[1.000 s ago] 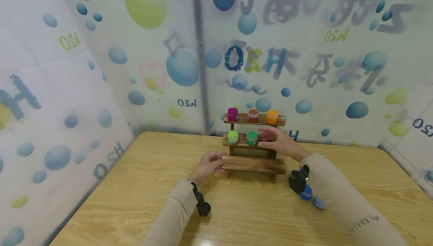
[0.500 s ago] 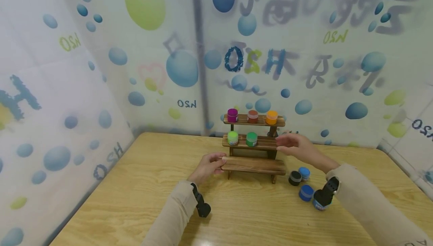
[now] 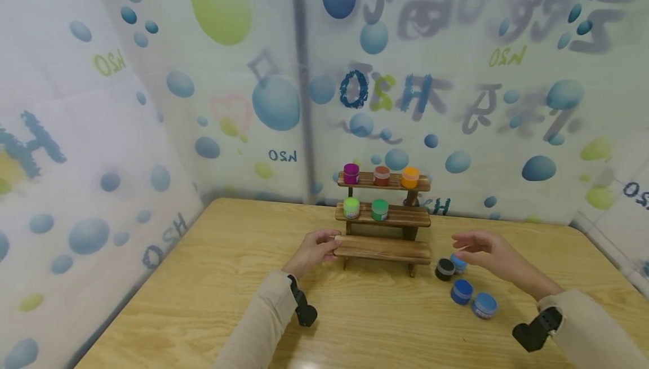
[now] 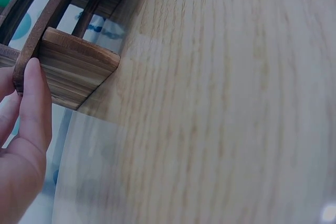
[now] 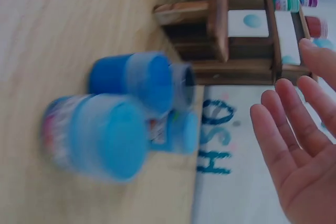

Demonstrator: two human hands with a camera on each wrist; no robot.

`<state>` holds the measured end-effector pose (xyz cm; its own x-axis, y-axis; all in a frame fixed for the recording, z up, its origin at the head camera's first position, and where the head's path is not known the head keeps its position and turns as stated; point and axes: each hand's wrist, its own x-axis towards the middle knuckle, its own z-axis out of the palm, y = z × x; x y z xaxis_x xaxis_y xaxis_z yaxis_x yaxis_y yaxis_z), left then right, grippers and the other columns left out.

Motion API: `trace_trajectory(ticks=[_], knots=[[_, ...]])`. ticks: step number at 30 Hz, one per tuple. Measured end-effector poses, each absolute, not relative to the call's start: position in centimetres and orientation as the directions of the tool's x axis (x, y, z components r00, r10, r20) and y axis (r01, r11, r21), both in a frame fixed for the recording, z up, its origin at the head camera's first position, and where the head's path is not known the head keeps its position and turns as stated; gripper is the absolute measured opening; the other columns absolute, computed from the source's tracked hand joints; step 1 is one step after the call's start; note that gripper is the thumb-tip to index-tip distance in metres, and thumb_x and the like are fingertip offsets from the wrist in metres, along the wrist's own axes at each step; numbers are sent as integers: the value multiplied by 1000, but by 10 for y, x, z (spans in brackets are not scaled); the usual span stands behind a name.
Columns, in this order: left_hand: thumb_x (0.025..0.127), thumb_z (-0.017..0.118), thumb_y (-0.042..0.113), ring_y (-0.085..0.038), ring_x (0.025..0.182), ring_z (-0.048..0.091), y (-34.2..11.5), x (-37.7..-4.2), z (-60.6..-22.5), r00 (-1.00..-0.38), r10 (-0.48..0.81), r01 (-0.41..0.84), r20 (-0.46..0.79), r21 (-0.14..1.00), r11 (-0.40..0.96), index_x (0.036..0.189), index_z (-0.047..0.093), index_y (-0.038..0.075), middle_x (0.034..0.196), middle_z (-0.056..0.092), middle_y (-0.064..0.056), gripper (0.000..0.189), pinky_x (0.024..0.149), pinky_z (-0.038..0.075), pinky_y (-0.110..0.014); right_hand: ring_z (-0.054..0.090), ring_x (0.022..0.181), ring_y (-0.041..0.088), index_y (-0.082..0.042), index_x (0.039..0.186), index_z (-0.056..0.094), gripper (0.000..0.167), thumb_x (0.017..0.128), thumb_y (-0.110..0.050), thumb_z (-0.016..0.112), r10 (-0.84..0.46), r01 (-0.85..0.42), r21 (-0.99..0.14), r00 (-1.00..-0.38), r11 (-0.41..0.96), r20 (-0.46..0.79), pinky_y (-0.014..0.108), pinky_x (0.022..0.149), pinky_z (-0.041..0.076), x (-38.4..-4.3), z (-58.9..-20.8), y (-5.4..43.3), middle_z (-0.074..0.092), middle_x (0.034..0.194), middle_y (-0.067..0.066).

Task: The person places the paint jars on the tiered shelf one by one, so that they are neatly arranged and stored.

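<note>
My left hand (image 3: 313,252) pinches the left end of the bottom step of a three-tier wooden display shelf (image 3: 382,248); the left wrist view shows thumb and fingers (image 4: 35,106) on either side of that board. Over the table to the right, my right hand (image 3: 489,253) holds nothing, its fingers relaxed and spread in the right wrist view. Below and beside it stand small paint jars: a black jar (image 3: 445,269), a light blue jar (image 3: 459,264) partly hidden by the fingers, a dark blue jar (image 3: 462,292) and another light blue jar (image 3: 484,305).
The top tier bears a purple jar (image 3: 351,173), a brown-red jar (image 3: 382,176) and an orange jar (image 3: 410,177). On the middle tier are a lime green jar (image 3: 351,208) and a green jar (image 3: 379,210). A printed curtain (image 3: 253,160) rises behind the wooden table (image 3: 243,228).
My right hand has drawn away from beside the green jar on the middle tier, moving right and toward me to the loose jars. The left hand keeps its grip on the bottom step.
</note>
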<state>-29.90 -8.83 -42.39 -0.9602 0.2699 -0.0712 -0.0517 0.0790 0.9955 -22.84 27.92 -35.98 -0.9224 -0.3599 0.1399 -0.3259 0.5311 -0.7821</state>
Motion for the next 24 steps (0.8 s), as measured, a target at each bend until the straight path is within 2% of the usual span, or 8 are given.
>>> trace_trajectory(ticks=[9,17,24], knots=[[87,57,11,-11,69,56,-88,-299,-425,-962,266,-41,-63,995,87,120,52,-1,91,55,-7,35,66,53,-29,56,84,1,13,120,44,43,88,-14,56,-310,-232,-808,-949,541,65,22,70,50,-215,-385,302,53,109,27],[88,56,11,-9,66,56,-89,-297,-421,-956,287,-33,-56,996,86,122,50,-3,90,56,-7,37,68,53,-31,54,86,-2,16,120,41,44,89,-12,54,-384,-241,-827,-923,508,33,22,70,50,-205,-406,313,52,109,29],[89,52,6,-10,66,55,-87,-282,-401,-954,294,-20,-52,994,112,121,48,-7,89,55,-8,35,72,52,-36,52,88,-3,13,120,44,44,88,-15,56,-381,-244,-804,-924,542,24,20,72,47,-198,-422,316,57,107,18]])
